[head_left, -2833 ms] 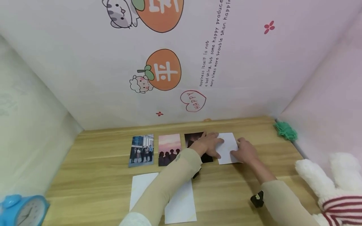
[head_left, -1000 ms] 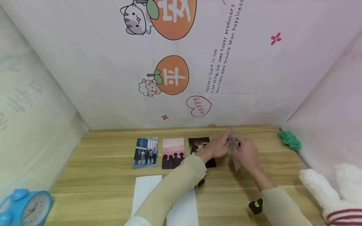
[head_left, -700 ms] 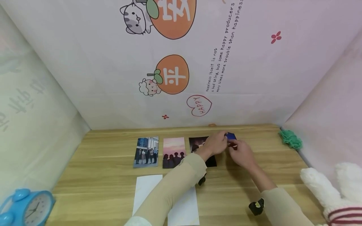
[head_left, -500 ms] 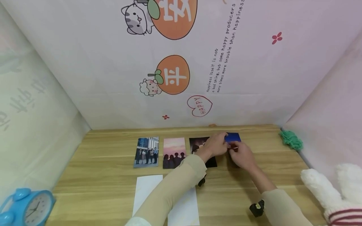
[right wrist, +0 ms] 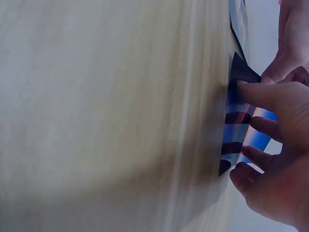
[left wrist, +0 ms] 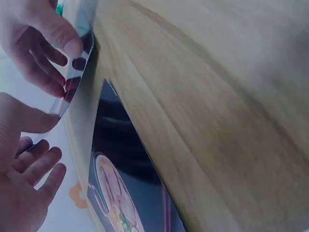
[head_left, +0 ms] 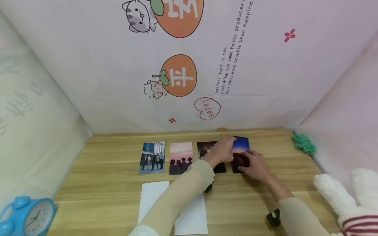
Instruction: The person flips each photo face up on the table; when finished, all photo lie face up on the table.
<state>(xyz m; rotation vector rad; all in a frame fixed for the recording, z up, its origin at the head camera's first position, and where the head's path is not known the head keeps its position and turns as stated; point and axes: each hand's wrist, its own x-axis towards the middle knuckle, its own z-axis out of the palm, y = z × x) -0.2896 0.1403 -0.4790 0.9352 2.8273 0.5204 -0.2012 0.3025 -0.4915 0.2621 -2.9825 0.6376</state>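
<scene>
A photo print (head_left: 240, 144) of a blue and orange sky over dark shapes tilts slightly above the table at the right end of a row. My left hand (head_left: 223, 150) pinches its upper left edge, thumb on one face and fingers on the other in the left wrist view. My right hand (head_left: 256, 165) holds its lower right part; the thumb and fingertips touch the print in the right wrist view (right wrist: 275, 121). Left of it lies a dark photo of a meal (head_left: 220, 168), partly under my left hand and forearm. A pink-sky photo (head_left: 180, 150) and an office group photo (head_left: 152, 157) follow leftward.
White paper sheets (head_left: 191, 216) lie in front, partly hidden by my left sleeve. A blue alarm clock (head_left: 36, 216) stands at the left, green yarn (head_left: 304, 143) at the back right, and a white plush toy (head_left: 333, 193) at the right. Walls enclose the wooden table (head_left: 97, 183).
The print showed its white back, was lifted and turned over, and now shows its picture side. My right hand has since moved down a little along it.
</scene>
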